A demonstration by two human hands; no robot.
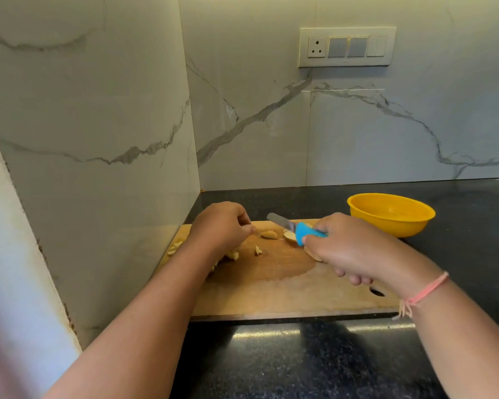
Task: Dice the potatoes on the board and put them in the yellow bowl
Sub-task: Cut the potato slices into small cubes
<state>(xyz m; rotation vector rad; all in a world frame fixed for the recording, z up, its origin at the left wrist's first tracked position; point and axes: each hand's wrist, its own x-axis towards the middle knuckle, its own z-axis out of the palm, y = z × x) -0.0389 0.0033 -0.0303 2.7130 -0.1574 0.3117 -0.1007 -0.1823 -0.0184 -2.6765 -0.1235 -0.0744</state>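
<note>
While on the board [271,298], potato wedge [269,234] just beside the left hand [222,226].

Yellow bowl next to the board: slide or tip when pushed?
Probably light: the yellow bowl looks like thin plastic and empty. Likely slides easily, since the black counter is glossy. Tipping seems unlikely, as it sits wide and low.

Black counter [300,364] with wooden board [271,292] and yellow bowl [392,223].
</note>
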